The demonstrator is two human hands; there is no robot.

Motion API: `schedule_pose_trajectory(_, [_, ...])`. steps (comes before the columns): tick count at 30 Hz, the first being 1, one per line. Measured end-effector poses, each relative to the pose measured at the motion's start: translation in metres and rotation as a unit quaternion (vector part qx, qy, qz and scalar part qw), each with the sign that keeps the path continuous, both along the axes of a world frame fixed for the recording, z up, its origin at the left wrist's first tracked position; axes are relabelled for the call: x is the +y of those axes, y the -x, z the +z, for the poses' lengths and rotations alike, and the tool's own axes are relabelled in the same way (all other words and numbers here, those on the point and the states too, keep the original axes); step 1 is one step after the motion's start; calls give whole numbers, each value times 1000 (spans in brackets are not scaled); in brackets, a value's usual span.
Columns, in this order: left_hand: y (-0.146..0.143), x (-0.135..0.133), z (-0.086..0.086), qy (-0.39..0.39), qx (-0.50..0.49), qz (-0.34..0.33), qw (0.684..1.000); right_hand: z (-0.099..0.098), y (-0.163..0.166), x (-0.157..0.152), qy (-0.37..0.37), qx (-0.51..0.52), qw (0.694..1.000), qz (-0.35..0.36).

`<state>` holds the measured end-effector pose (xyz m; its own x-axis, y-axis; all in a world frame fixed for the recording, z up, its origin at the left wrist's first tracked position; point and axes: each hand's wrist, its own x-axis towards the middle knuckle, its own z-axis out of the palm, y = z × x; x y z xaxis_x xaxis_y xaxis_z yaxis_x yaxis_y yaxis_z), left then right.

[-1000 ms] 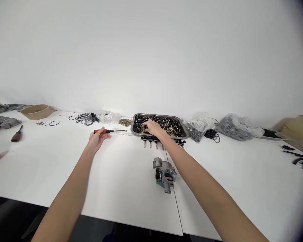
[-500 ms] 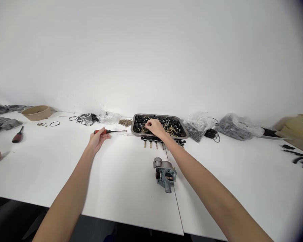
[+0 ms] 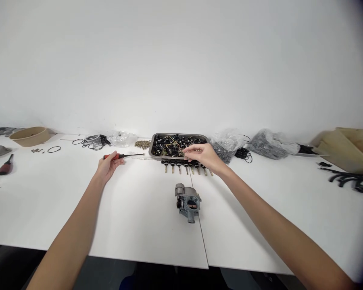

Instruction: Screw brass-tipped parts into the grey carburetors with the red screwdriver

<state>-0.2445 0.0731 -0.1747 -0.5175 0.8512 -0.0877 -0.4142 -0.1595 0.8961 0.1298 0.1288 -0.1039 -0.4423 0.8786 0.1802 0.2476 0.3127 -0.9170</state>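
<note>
My left hand (image 3: 109, 166) is closed around the red handle of a screwdriver (image 3: 117, 156). Its dark shaft points right, and a tiny brass-coloured piece (image 3: 143, 154) shows at the tip. Over the near right part of a metal tray (image 3: 151, 152), my right hand (image 3: 201, 154) has thumb and fingers pinched together; what they hold, if anything, is too small to make out. The tray is heaped with black and brass parts (image 3: 169, 144). Along its front edge stands a row of similar black-topped brass pieces (image 3: 180, 167). A grey metal carburetor (image 3: 188, 203) rests on the table nearer to me.
Left of the tray lie a pile of small brass parts (image 3: 142, 144), black rings (image 3: 54, 149), a beige bowl (image 3: 30, 137) and a second screwdriver (image 3: 6, 166). To the right are plastic bags of parts (image 3: 272, 145), black hoses (image 3: 341, 177) and a yellowish bag (image 3: 345, 149).
My right hand has moved from over the middle of the tray to its near right side. The view has turned slightly right. My left hand still holds the screwdriver.
</note>
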Motion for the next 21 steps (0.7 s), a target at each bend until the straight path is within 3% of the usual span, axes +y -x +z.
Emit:
schedule_pose_trajectory(4, [0, 1, 0, -5, 2, 3, 1000, 10, -20, -46, 26, -6, 1000, -3])
schedule_pose_trajectory(9, [2, 2, -1, -7, 11, 8, 1000, 5, -32, -84, 91, -15, 994, 52])
schedule_pose_trajectory(13, [2, 2, -1, 3, 21, 11, 1000, -1, -34, -96, 76, -29, 991, 109])
schedule_pose_trajectory(21, [3, 3, -2, 4, 22, 8, 1000, 6, -34, -104, 22, -113, 983, 141])
